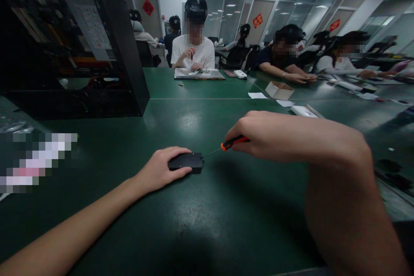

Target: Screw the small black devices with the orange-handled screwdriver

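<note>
A small black rectangular box (190, 161) lies on the green tabletop in front of me. My left hand (166, 164) grips it from the left, thumb along the near side and fingers along the far side. From the right, my right hand (250, 136) holds a screwdriver (231, 142) with a black and orange handle. Its thin shaft slants down to the left, and the tip meets or nearly meets the box's right end. Whether it sits in a screw there is too small to tell.
A large black computer case (119, 51) with an open side stands at the far left. Across the table a person in a white shirt (207, 49) works over a flat panel (199, 74). A cardboard box (280, 90) and papers (258, 95) lie at the back right.
</note>
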